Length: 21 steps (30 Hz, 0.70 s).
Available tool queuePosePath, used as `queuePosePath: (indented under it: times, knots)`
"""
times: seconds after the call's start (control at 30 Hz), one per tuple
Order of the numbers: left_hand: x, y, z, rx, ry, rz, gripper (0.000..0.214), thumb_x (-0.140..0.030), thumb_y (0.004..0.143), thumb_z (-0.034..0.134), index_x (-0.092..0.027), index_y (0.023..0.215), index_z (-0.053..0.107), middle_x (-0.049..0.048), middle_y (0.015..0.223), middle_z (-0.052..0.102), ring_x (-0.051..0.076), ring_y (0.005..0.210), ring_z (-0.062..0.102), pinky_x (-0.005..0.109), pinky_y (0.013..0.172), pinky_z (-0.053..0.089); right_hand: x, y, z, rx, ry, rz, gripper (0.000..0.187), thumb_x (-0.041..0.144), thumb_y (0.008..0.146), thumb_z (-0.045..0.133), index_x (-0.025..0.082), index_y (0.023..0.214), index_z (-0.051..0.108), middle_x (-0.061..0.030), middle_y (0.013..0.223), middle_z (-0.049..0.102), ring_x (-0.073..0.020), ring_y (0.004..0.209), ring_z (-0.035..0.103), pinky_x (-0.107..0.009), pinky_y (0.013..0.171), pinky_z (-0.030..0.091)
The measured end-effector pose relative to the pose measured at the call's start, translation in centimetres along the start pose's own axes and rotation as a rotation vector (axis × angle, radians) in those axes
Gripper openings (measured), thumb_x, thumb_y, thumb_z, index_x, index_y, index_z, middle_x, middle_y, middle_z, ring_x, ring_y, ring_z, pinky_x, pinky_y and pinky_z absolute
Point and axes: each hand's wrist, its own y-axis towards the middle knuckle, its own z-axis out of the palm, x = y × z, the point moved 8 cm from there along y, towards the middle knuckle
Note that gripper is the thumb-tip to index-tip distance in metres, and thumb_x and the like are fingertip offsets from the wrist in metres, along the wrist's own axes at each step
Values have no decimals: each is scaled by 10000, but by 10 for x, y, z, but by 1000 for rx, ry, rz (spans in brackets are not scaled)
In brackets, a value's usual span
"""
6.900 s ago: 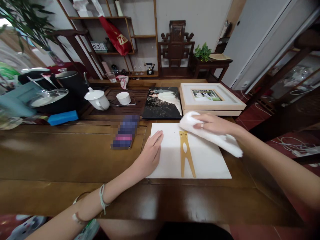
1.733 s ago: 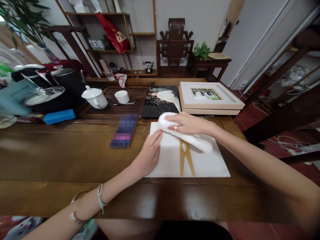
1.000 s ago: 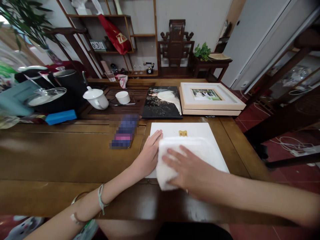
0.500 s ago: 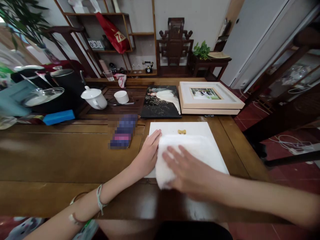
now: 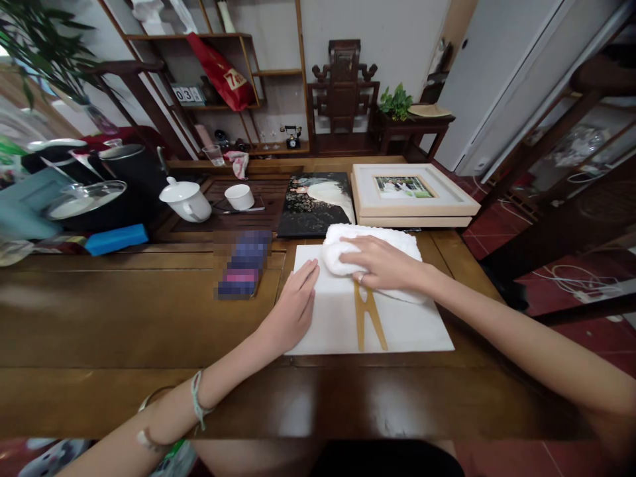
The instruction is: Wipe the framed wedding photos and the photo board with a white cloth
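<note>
A white board (image 5: 328, 324) lies flat on the wooden table, with a gold A-shaped piece (image 5: 366, 317) on its face. The upper end of that piece is hidden by my right hand and the cloth. My left hand (image 5: 293, 308) rests along the board's left edge, fingers stretched out and holding nothing. Over the board's far edge, my right hand (image 5: 382, 264) grips a bunched white towel (image 5: 342, 245), its fingers pressed into the fabric.
Behind the board lie a dark picture panel (image 5: 318, 205) and stacked light-wood frames (image 5: 415, 215). A blurred-out flat item (image 5: 243, 265) is to the left. Farther off stand a lidded white cup (image 5: 186, 200), a small white bowl (image 5: 239, 197) and a blue block (image 5: 116, 240).
My right hand has moved the towel away from me, from the board's near left part to its far edge. More of the gold piece shows now. My left hand stays put.
</note>
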Motion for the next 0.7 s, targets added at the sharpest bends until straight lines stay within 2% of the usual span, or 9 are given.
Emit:
queuePosePath:
  times: [0.07, 0.13, 0.27, 0.37, 0.43, 0.47, 0.53, 0.6, 0.7]
  knots:
    - [1, 0, 0, -3, 5, 3, 504, -179, 978, 256, -138, 1480, 268, 166, 1536, 294, 275, 1453, 203, 544, 1174, 210, -4, 1, -1, -11, 12, 32, 294, 115, 779, 525, 159, 1047, 638, -187, 1163, 619, -334, 1167, 523, -482, 901, 435]
    - [1, -1, 0, -7, 4, 6, 500, -183, 979, 258, -147, 1477, 278, 162, 1533, 302, 272, 1451, 211, 543, 1173, 217, 9, -4, 1, -7, 6, 1, 320, 106, 763, 532, 159, 1058, 643, -196, 1235, 583, -338, 1211, 494, -510, 949, 405]
    - [1, -1, 0, -10, 0, 6, 493, -193, 982, 249, -121, 1467, 296, 177, 1536, 292, 272, 1451, 211, 540, 1173, 219, 65, -33, 10, 69, 20, -141, 376, 126, 741, 602, 203, 1103, 668, -188, 1388, 478, -361, 1339, 362, -589, 1075, 248]
    - [2, -1, 0, -1, 0, 4, 495, -185, 979, 250, -111, 1465, 298, 182, 1540, 283, 268, 1453, 209, 529, 1178, 214, 110, -61, 12, 133, 77, -255, 364, 206, 745, 657, 260, 1105, 677, -154, 1447, 425, -380, 1379, 287, -604, 1098, 207]
    - [2, -1, 0, 2, 2, 0, 495, -184, 978, 258, -126, 1468, 297, 172, 1541, 286, 264, 1453, 212, 523, 1180, 213, 125, -74, 11, 149, 111, -313, 346, 233, 753, 665, 273, 1096, 680, -141, 1469, 406, -378, 1392, 262, -598, 1112, 193]
    - [2, -1, 0, 1, 4, -2, 494, -187, 979, 260, -131, 1468, 297, 169, 1541, 287, 263, 1452, 214, 521, 1180, 214, 125, -76, 10, 155, 124, -321, 343, 226, 751, 666, 271, 1091, 682, -139, 1476, 400, -370, 1394, 263, -588, 1119, 195]
    - [2, -1, -1, -3, 6, -1, 492, -192, 982, 256, -132, 1468, 296, 170, 1541, 288, 263, 1451, 217, 521, 1180, 213, 110, -72, 10, 159, 134, -281, 357, 175, 734, 663, 246, 1082, 686, -150, 1475, 402, -350, 1389, 286, -564, 1122, 218]
    - [0, -1, -1, -5, 10, 5, 491, -195, 983, 250, -128, 1468, 293, 172, 1539, 292, 263, 1451, 217, 524, 1179, 213, 80, -62, 9, 122, 119, -209, 367, 121, 723, 636, 216, 1074, 686, -161, 1455, 428, -328, 1385, 305, -552, 1121, 233]
    - [-2, -1, -2, 0, 22, 5, 492, -195, 984, 251, -131, 1470, 287, 167, 1536, 303, 266, 1454, 210, 524, 1178, 218, 27, -45, 2, 2, 59, -92, 366, 75, 720, 583, 166, 1064, 671, -187, 1430, 452, -315, 1375, 332, -537, 1104, 281]
